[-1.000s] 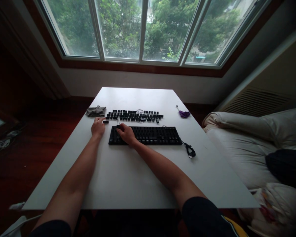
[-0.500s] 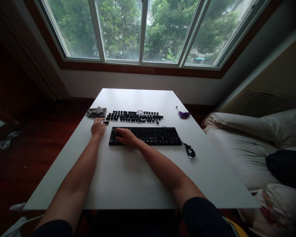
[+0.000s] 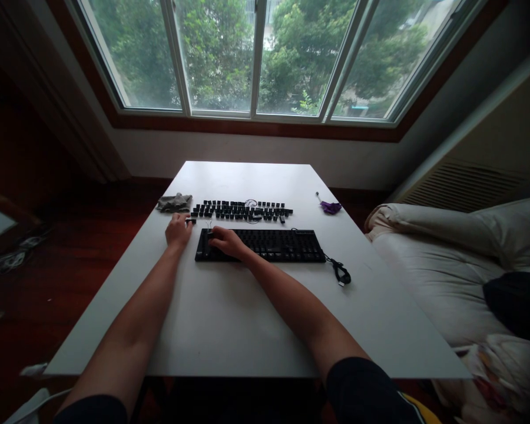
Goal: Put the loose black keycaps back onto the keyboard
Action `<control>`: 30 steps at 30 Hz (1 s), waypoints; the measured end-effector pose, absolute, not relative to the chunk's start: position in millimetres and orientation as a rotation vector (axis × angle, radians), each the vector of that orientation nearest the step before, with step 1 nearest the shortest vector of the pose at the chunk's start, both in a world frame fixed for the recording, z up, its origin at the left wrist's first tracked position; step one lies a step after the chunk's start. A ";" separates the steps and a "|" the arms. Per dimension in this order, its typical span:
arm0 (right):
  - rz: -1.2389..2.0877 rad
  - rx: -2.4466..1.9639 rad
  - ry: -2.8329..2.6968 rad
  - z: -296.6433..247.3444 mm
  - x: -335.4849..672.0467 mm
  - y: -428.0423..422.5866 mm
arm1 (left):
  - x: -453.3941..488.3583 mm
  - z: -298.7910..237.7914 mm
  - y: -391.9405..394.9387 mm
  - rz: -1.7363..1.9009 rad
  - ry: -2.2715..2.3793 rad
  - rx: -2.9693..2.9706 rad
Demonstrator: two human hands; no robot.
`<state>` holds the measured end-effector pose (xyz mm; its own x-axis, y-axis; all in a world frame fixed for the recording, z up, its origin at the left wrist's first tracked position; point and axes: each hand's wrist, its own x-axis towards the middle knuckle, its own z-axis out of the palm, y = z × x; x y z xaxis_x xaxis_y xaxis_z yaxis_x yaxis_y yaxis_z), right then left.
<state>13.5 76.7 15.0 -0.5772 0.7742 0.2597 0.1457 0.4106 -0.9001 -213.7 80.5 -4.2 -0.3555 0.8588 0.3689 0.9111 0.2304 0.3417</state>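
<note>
A black keyboard (image 3: 274, 245) lies across the middle of the white table (image 3: 229, 318). Behind it, several loose black keycaps (image 3: 242, 210) are laid out in rows. My right hand (image 3: 224, 241) rests on the keyboard's left end, its fingers closed around a thin wire tool (image 3: 209, 225) that stands over the keys. My left hand (image 3: 178, 231) lies on the table just left of the keyboard, fingers curled, its fingertips pinching a single loose keycap (image 3: 190, 221).
A crumpled grey cloth (image 3: 174, 202) lies at the left of the keycap rows. A small purple object (image 3: 330, 206) sits at the back right. The keyboard's cable (image 3: 339, 272) coils off its right end. A pale sofa (image 3: 459, 259) borders the table on the right.
My right hand has shifted slightly on the keyboard's left end and the wire tool sits lower. My left hand has stayed by the loose keycap. The view has tilted a little.
</note>
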 end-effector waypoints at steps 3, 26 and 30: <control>1.221 -0.815 -1.964 21.8 14.9 75.6 | -211.2 -3.4 78.8 -0.780 -2.309 -1.798; 1.498 -0.593 -1.817 -0.9 11.0 89.8 | -222.6 -15.8 90.0 -0.838 -2.251 -1.942; 1.533 -0.560 -1.798 -7.0 8.1 92.3 | -224.6 -17.9 91.6 -0.872 -2.272 -1.941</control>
